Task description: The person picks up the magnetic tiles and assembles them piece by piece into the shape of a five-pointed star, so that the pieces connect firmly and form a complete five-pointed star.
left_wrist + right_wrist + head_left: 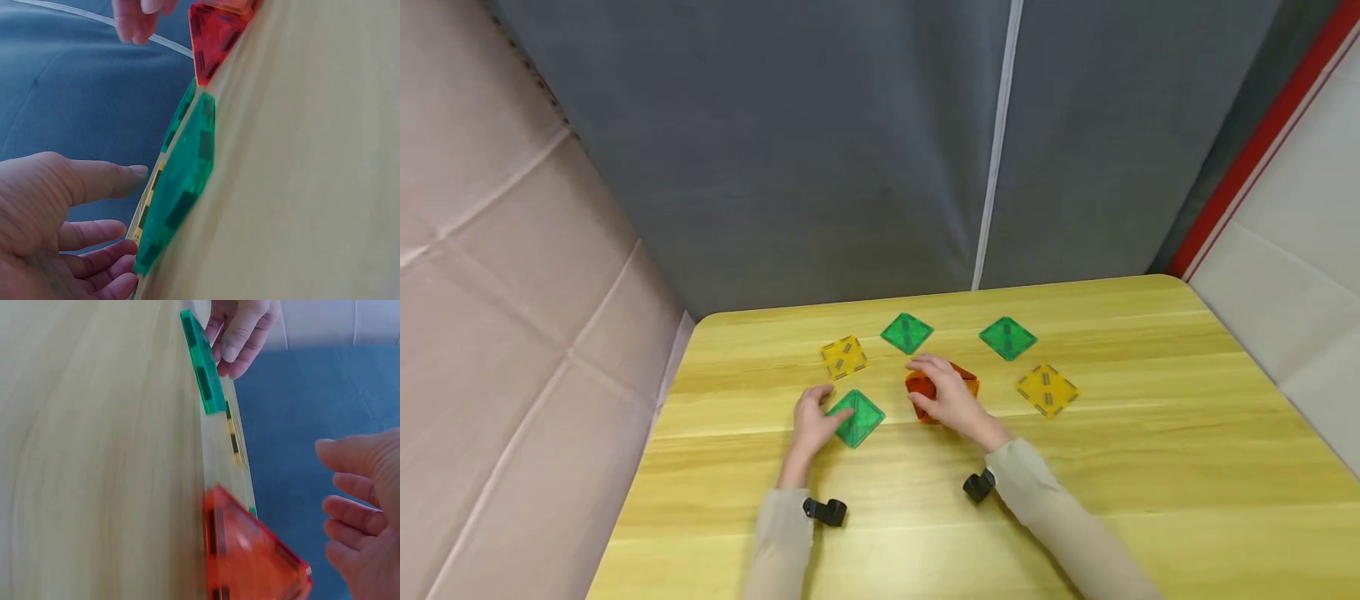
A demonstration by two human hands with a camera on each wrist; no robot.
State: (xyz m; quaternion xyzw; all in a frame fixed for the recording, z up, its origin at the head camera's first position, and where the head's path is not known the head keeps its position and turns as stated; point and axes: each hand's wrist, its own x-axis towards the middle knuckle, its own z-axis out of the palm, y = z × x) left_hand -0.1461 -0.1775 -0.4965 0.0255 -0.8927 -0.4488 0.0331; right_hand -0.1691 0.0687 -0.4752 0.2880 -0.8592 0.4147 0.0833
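Observation:
My left hand (812,422) is beside a green tile (859,419), its thumb over the tile's left part and its fingers spread apart; in the left wrist view the same green tile (178,181) lies by the fingertips, not gripped. My right hand (951,398) hovers with parted fingers over a red-orange piece (970,383) made of joined translucent tiles. In the right wrist view a gap shows between that red-orange piece (250,550) and the relaxed right hand (365,512).
Two green tiles (907,332) (1008,337) lie farther back on the wooden table (925,542). One yellow tile (844,357) is at the back left, another yellow tile (1048,390) to the right. A grey curtain (812,167) hangs behind the table.

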